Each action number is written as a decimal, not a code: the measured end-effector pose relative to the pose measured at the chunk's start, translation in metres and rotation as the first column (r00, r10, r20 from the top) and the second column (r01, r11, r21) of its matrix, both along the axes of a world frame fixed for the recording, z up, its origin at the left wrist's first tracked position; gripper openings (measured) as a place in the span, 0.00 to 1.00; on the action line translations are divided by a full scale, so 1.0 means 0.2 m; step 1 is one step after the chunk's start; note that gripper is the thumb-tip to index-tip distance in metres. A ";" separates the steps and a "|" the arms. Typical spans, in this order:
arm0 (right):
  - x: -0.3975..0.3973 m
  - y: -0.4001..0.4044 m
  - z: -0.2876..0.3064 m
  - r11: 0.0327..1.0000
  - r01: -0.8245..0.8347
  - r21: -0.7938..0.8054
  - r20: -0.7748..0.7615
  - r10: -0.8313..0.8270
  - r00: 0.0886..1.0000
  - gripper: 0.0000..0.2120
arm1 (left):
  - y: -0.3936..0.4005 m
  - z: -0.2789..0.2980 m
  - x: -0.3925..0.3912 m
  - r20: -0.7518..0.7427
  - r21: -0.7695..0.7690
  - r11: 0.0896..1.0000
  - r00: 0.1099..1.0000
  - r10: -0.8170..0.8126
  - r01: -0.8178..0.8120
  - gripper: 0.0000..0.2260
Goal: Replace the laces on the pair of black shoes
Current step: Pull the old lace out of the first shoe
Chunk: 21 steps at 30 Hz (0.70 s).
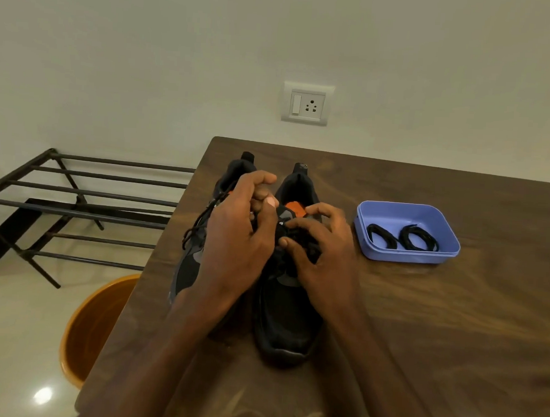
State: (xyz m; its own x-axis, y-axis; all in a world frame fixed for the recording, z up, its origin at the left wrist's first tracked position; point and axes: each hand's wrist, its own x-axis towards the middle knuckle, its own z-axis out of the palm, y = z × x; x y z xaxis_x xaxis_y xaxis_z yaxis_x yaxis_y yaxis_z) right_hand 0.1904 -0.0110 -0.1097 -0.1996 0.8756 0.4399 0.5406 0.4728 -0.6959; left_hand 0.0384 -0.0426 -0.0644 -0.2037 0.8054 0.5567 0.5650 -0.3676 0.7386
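Observation:
Two black shoes stand side by side on the brown wooden table, toes toward me. The right shoe has an orange tongue patch and its laces lie bunched under my fingers. My right hand has curled fingers pinching that shoe's black lace at the eyelets. My left hand reaches across the left shoe with fingers curled at the right shoe's tongue, seemingly gripping a lace end. A loose lace of the left shoe shows beside my left wrist. Two coiled black laces lie in a blue tray.
The table's left edge runs close beside the left shoe. Below it on the floor stands an orange bucket, and a black metal rack stands further left. A wall socket is behind the table.

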 end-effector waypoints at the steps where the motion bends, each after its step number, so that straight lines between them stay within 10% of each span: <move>1: -0.01 0.00 0.01 0.998 0.056 -0.028 -0.067 -0.058 0.996 0.10 | 0.00 0.00 0.01 0.008 0.008 1.000 1.000 0.020 -0.021 0.12; 6: -0.02 -0.01 0.07 0.963 0.140 -0.229 -0.300 -0.207 0.931 0.09 | 0.01 0.03 0.01 0.011 0.182 0.945 0.962 0.274 -0.271 0.10; 13: 0.03 0.00 0.13 0.831 -0.073 -0.551 -0.627 -0.354 0.694 0.15 | 0.05 0.07 0.04 -0.131 0.296 0.933 0.958 0.253 -0.206 0.14; 17: 0.06 0.00 0.15 0.834 -0.042 -0.550 -0.567 -0.336 0.752 0.09 | 0.06 0.07 0.08 -0.204 0.353 0.930 0.978 -0.033 0.104 0.13; 21: 0.09 0.02 0.15 0.796 -0.215 -0.566 -0.712 -0.340 0.614 0.06 | 0.10 0.00 0.06 -0.307 0.110 0.974 0.939 -0.155 0.197 0.15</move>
State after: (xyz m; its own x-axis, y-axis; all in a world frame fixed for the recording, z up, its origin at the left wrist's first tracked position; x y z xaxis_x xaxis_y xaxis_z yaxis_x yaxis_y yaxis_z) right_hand 0.2094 -0.0075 -0.0796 0.0230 0.9852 -0.1700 -0.2979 -0.1556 -0.9418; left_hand 0.0512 -0.0235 -0.0641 0.1241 0.7251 0.6774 0.6664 -0.5667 0.4845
